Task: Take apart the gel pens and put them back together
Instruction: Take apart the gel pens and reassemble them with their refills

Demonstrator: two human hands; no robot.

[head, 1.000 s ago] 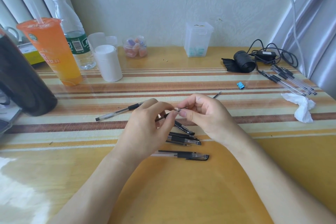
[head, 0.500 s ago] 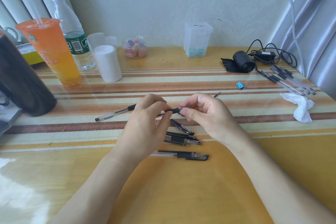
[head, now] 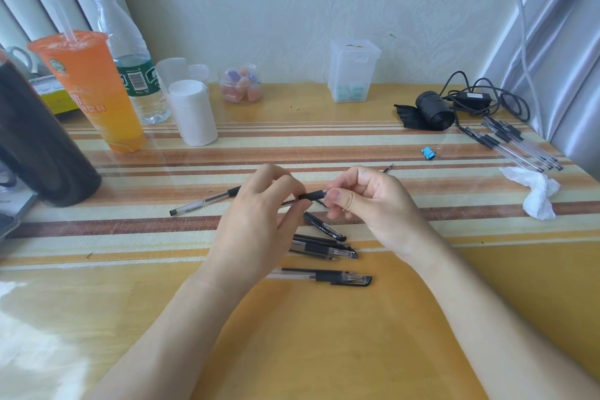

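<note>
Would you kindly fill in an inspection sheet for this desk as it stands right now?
Surface: striped table, glossy.
Job's things: held pen between both hands; loose pen to the left; capped pens and loose cap near the wrists; pen bundle far right.
Clutter: orange drink, water bottle, white container, candy jar, clear box, blue clip, tissue.
Grippers: left hand and right hand pinch the held pen.
Cables: black cable, coiled.
Surroundings: wall, curtains.
</note>
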